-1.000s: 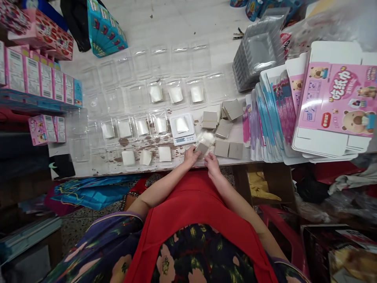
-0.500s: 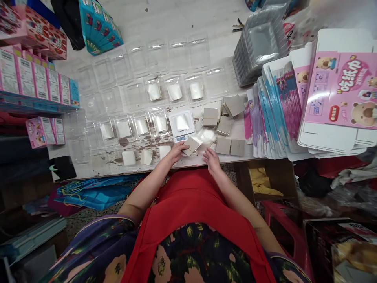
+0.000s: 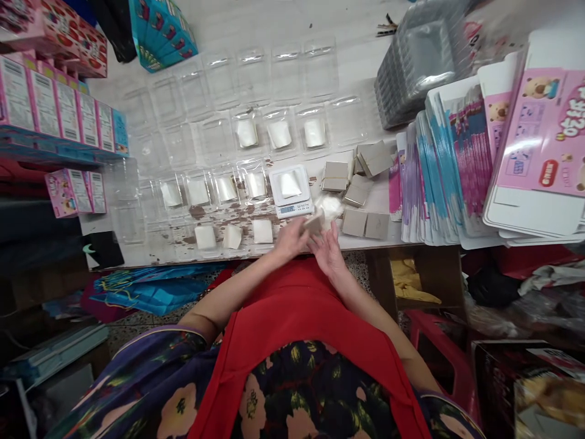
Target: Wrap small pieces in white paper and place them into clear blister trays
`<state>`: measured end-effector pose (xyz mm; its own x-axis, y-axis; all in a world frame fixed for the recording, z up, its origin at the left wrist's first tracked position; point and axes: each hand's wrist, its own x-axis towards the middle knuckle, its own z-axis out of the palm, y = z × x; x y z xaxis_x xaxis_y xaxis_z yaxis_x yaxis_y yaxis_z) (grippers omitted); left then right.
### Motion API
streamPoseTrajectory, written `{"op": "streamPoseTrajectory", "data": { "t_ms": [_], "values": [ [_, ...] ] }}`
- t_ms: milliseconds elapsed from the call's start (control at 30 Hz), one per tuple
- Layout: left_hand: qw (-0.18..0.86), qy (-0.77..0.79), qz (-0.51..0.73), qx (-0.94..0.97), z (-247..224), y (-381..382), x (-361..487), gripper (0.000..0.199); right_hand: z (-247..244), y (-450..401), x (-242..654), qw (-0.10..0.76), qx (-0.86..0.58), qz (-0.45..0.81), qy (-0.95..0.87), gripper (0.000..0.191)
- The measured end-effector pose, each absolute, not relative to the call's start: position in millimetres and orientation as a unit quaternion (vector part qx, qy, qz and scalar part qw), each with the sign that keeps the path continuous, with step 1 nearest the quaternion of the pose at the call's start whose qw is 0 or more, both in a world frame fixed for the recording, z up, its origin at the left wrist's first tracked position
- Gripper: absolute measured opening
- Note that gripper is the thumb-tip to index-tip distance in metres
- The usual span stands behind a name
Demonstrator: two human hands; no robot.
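Grey card (image 3: 314, 224) is sitting off the scale's (image 3: 292, 210) near-right corner; left hand (image 3: 290, 239) is pinching it, right hand (image 3: 327, 252) is hovering beside, fingers apart.

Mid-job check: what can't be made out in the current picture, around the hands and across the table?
All in the head view:
- Grey card: blurred, and partly covered by the left hand.
- Right hand: blur hides whether it touches the card.
- Scale display: digits too small and blurred to read surely.
- Flat pink box: cut off by the right edge.
- Barcoded boxes: fine print too small to read.
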<state>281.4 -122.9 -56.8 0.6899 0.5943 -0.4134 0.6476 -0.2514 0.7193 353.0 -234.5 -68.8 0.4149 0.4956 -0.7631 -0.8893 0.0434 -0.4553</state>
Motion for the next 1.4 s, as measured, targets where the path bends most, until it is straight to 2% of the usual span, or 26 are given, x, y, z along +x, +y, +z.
{"op": "streamPoseTrajectory", "data": {
  "t_ms": [67, 167, 233, 333, 433, 533, 667, 767, 867, 967, 1067, 1133, 1233, 1400],
  "values": [
    [0.364, 0.305, -0.066, 0.877, -41.0, -144.5, 283.8, 0.024, -62.1, -226.5, 354.1, 0.724, -0.466, 0.478, 0.174, 0.069],
    [0.300, 0.196, -0.073, 0.931, -20.4, -162.3, 284.6, 0.029, -56.6, -223.7, 361.6, 0.736, -0.446, 0.482, 0.164, 0.058],
    [0.309, 0.132, -0.050, 0.940, -8.6, -158.6, 281.5, 0.033, -54.6, -227.8, 369.9, 0.725, -0.440, 0.502, 0.170, 0.054],
    [0.375, 0.077, 0.004, 0.924, 5.2, -135.7, 275.3, 0.039, -50.2, -236.0, 382.6, 0.696, -0.455, 0.532, 0.160, 0.057],
    [0.424, 0.147, 0.062, 0.891, 10.2, -108.5, 276.3, 0.032, -43.5, -239.4, 390.3, 0.690, -0.429, 0.565, 0.145, 0.060],
    [0.465, 0.247, 0.062, 0.848, 6.5, -90.7, 285.0, 0.028, -39.1, -237.5, 392.4, 0.689, -0.380, 0.599, 0.151, 0.061],
    [0.518, 0.262, 0.081, 0.810, -0.1, -91.9, 289.3, 0.027, -39.9, -232.7, 392.9, 0.690, -0.377, 0.595, 0.167, 0.054],
    [0.506, 0.219, 0.097, 0.829, -1.9, -108.3, 280.3, 0.030, -41.0, -230.7, 393.2, 0.708, -0.357, 0.586, 0.171, 0.048],
    [0.486, 0.253, 0.058, 0.835, -6.4, -126.8, 270.8, 0.032, -40.6, -229.7, 392.2, 0.724, -0.308, 0.592, 0.174, 0.044],
    [0.484, 0.301, 0.037, 0.820, -14.9, -138.7, 269.6, 0.021, -41.2, -229.3, 391.6, 0.744, -0.251, 0.594, 0.173, 0.039],
    [0.506, 0.288, 0.075, 0.810, -22.9, -138.2, 273.2, 0.015, -44.1, -230.5, 394.0, 0.752, -0.232, 0.590, 0.182, 0.037],
    [0.506, 0.280, 0.100, 0.810, -27.7, -126.9, 275.0, 0.017, -46.6, -232.1, 396.6, 0.742, -0.240, 0.596, 0.190, 0.038],
    [0.454, 0.333, 0.108, 0.819, -37.1, -90.8, 278.7, 0.018, -50.4, -234.3, 397.7, 0.721, -0.245, 0.619, 0.194, 0.039],
    [0.395, 0.445, 0.031, 0.803, -64.8, -13.1, 300.8, 0.015, -51.5, -238.2, 388.9, 0.716, -0.241, 0.624, 0.198, 0.043]
  ]
}}
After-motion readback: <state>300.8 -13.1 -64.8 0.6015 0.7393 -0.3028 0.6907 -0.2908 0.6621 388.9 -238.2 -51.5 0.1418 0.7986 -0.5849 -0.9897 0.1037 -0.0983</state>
